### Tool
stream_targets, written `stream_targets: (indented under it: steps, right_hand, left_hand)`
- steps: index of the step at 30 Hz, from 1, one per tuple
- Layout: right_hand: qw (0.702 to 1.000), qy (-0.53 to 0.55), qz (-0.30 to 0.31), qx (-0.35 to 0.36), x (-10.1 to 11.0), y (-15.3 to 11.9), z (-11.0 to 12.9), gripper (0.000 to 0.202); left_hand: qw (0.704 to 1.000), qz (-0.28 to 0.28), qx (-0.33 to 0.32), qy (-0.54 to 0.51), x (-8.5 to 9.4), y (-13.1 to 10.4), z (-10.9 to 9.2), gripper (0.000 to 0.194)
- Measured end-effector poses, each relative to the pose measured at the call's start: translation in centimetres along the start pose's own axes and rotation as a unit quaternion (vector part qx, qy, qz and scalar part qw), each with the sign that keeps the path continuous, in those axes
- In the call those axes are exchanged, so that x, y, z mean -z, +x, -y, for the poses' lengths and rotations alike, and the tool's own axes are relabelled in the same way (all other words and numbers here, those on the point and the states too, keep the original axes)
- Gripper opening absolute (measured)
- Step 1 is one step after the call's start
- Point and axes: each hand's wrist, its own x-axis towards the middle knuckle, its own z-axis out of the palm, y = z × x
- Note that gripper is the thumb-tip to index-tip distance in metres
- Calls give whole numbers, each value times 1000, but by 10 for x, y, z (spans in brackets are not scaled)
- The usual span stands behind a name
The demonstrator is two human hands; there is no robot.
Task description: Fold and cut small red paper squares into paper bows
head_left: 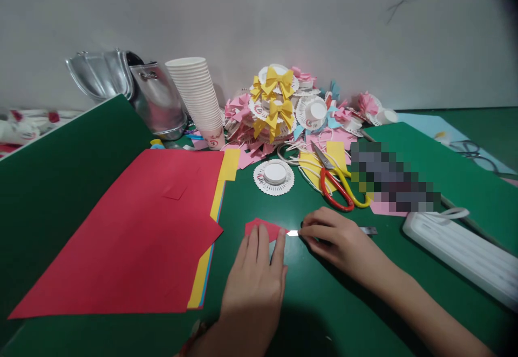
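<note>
My left hand [254, 270] lies palm down with fingers stretched out, pressing a small folded piece of red paper [253, 227] flat on the green table. To its right, my right hand [335, 235] has its fingers closed over a thin metal strip that looks like a steel ruler [369, 230]. The strip's grey end pokes out on the right side of the hand. A bright white tip [292, 233] shows at the fingertips, close to the paper's right point. Most of the strip is hidden under the hand. Beyond both hands sits a white fringed paper-cup piece [274, 176].
Large red sheets [133, 238] lie left over yellow and blue ones. Red-and-yellow scissors [340, 184] rest behind my right hand. A white power strip [465, 254] stands right. At the back are stacked paper cups [194, 98], bow-trimmed cup crafts [279, 103] and a silver bag [157, 98].
</note>
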Motion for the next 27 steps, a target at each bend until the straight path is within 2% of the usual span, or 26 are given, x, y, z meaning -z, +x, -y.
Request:
stream_targets:
  steps: [6,15,20,27]
  right_hand:
    - [1000,5,-8,-10,1,-1,1,18]
    - [999,-29,-5,-17,1,-3,3,16]
    - [999,-31,9,-33,2,-3,5,16]
    - [999,-19,3,-27,0,-4,2,16]
  left_hand:
    - [991,93,11,-96,1,0,0,44]
    - [985,83,-29,-150,6,-1,21,51]
    - [975,101,-72,-187,8,4,35,49]
    - [972,102,-73,-200,10,7,37,50]
